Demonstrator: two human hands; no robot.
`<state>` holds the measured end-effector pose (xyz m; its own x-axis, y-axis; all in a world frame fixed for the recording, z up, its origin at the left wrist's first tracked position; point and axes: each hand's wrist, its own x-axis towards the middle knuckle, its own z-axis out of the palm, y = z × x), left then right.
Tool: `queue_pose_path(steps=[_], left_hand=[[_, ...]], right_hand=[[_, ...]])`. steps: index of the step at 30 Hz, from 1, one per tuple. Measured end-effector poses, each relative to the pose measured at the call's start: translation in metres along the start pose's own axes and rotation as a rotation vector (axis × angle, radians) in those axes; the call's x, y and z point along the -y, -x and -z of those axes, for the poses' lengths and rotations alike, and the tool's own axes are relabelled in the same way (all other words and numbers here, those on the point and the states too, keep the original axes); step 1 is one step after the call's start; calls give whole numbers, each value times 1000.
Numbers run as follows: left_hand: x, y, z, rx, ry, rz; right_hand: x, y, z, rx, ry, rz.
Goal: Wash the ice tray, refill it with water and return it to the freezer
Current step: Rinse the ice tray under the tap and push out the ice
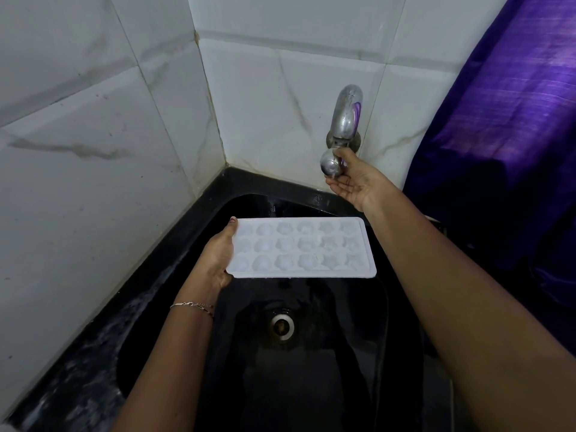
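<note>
Both hands are at work over the sink [249,210]. The left hand [218,260] grips the short left end of the ice tray [300,248], thumb laid on the top rim and fingers hidden underneath. The right hand [353,179] closes thumb and fingers round the tap knob [331,165].

Left of the sink, white marbled tiles [78,157] rise from a black ledge [93,344] that looks wet and speckled. A thin chain bracelet [193,307] circles the left wrist above the sink's left side. The tray hangs roughly level over the back half of the sink, touching nothing but the left hand, with its cups facing up in three rows of six. Whether the cups hold anything cannot be told; they look pale and cloudy. On the sink's glossy black floor the round metal drain [282,327] sits nearer the viewer than the tray.

Behind the sink's right rear corner the tap is fixed to the tiled back wall. Its dull chrome spout [346,110] shows just above the knob, which the right hand holds from below and from the right. Right of the sink hangs a purple cloth [505,113], with the right forearm crossing in front of its lower part.
</note>
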<state>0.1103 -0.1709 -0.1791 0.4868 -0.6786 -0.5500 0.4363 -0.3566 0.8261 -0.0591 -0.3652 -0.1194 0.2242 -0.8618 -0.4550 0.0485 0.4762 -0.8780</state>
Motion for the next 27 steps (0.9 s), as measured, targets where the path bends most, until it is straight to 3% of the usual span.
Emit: queue_pose_path(steps=[27], left_hand=[[0,-3,-9,32,13,25]], right_hand=[[1,-3,-1,-25,71,-2]])
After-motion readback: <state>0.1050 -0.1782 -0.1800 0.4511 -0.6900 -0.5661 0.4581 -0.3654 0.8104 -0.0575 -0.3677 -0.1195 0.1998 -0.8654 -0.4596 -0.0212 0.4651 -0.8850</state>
